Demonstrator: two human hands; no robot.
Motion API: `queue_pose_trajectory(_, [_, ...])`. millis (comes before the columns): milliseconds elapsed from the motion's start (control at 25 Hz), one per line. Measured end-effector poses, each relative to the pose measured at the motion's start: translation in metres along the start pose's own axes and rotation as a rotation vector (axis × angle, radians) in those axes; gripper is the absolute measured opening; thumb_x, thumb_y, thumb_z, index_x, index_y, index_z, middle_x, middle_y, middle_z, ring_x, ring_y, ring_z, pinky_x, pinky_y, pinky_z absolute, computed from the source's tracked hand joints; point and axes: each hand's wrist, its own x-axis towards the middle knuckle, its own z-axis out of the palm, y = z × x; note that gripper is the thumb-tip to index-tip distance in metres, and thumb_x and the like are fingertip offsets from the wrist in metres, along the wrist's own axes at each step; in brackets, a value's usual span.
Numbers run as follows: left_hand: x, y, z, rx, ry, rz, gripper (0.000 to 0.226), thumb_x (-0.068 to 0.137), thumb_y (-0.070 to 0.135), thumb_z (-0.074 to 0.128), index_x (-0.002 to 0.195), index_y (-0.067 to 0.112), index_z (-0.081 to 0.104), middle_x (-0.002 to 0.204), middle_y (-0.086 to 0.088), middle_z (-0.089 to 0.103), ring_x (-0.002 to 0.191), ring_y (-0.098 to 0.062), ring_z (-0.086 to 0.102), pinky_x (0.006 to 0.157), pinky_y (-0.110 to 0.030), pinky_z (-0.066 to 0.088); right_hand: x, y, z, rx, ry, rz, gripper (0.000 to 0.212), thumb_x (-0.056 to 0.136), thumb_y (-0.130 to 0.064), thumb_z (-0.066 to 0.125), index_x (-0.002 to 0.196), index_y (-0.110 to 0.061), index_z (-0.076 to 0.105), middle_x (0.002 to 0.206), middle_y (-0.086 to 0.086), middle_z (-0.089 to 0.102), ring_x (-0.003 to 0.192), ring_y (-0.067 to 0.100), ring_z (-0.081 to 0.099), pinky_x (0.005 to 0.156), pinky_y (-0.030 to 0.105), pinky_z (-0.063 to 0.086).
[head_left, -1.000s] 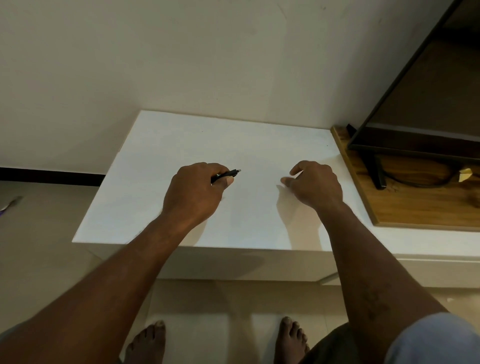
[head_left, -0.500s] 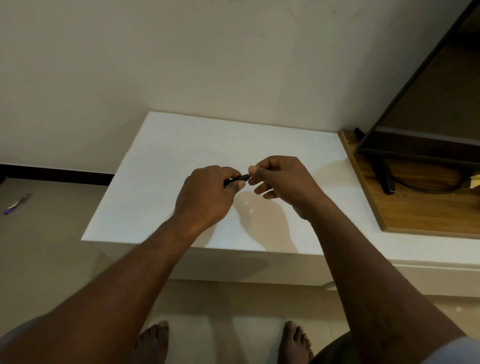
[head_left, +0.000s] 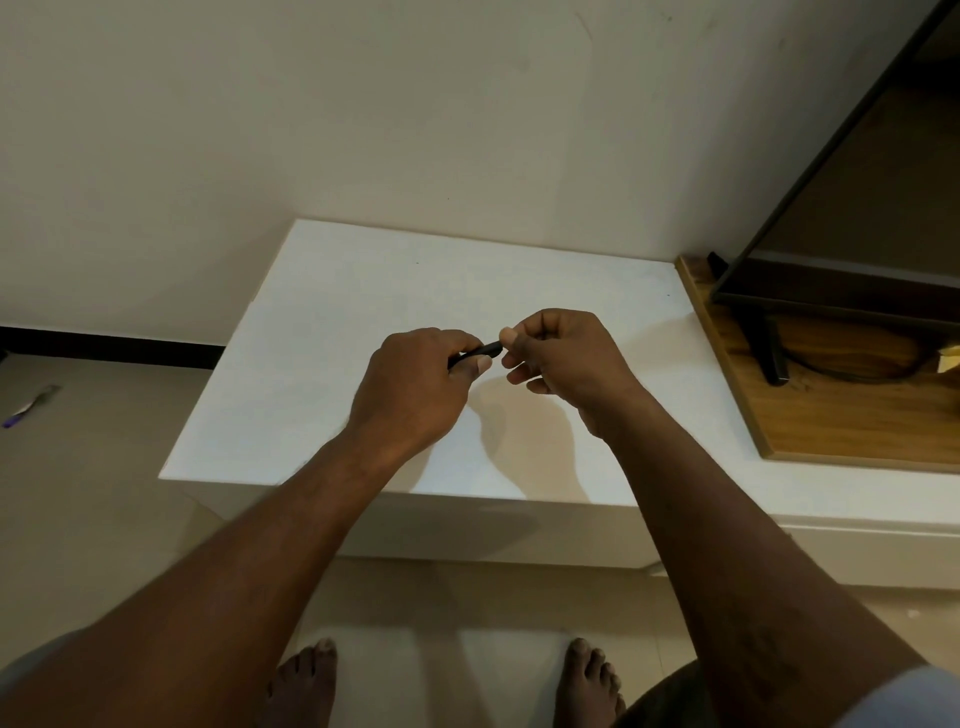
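currently: black pen (head_left: 478, 353), held above white table (head_left: 322, 332). left hand (head_left: 415, 387) fingers curled round barrel. right hand (head_left: 558, 358) pinches pen's end w/ thumb & forefinger. tv (head_left: 831, 291) on wooden board (head_left: 841, 421), far right.

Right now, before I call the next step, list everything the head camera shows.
slim black object: one, black, held between both hands above the white top
white top: one, white, against the wall, under the hands
wooden board: one, brown, right of the white top
screen: one, black frame, standing on the wooden board
cable: one, black, on the board under the screen
pen: one, pale with a purple end, on the floor at far left
skirting strip: one, black, foot of the wall at left
feet: two, bare, on the floor at the bottom edge
left hand: one, grips the object
right hand: one, pinches the object's other end
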Motion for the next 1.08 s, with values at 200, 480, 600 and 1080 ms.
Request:
queue_pose_trajectory(200, [0.0, 0.002, 0.0, -0.011, -0.011, -0.024, 0.024, 0.1, 0.037, 0.061, 0.114, 0.026, 0.078, 0.085, 0.005, 0.075, 0.076, -0.015, 0.065, 0.063, -0.026, 0.047, 0.003, 0.001, 0.0, 0.005, 0.044, -0.001, 0.017, 0.1, -0.027, 0.072, 0.088, -0.015, 0.072, 0.081, 0.001, 0.079, 0.071, 0.014, 0.077, 0.062, 0.025, 0.054])
queue_pose_trajectory(480, [0.001, -0.009, -0.004, -0.015, -0.043, -0.149, 0.019, 0.099, 0.033, 0.061, 0.106, 0.026, 0.077, 0.081, 0.005, 0.073, 0.075, -0.017, 0.065, 0.065, -0.031, 0.049, 0.017, 0.012, -0.033, -0.046, 0.422, -0.006, 0.013, 0.097, -0.016, 0.07, 0.084, -0.017, 0.073, 0.081, -0.01, 0.077, 0.059, 0.003, 0.073, 0.049, 0.015, 0.05])
queue_pose_trajectory(600, [0.002, -0.013, -0.002, 0.006, -0.057, -0.149, 0.023, 0.097, 0.022, 0.059, 0.112, 0.024, 0.076, 0.094, 0.003, 0.074, 0.085, -0.02, 0.066, 0.075, -0.033, 0.051, 0.017, 0.026, -0.046, -0.488, 0.478, -0.109, 0.012, 0.094, -0.031, 0.078, 0.085, -0.024, 0.076, 0.079, -0.013, 0.076, 0.068, 0.005, 0.069, 0.058, 0.021, 0.048])
queue_pose_trajectory(1080, [-0.001, -0.014, 0.0, 0.015, -0.073, -0.151, 0.024, 0.094, 0.026, 0.065, 0.116, 0.028, 0.076, 0.099, 0.006, 0.078, 0.091, -0.02, 0.068, 0.077, -0.032, 0.052, 0.026, 0.032, -0.04, -0.576, 0.593, -0.221, 0.015, 0.094, -0.013, 0.069, 0.1, -0.019, 0.083, 0.102, -0.001, 0.08, 0.095, 0.017, 0.071, 0.074, 0.021, 0.049])
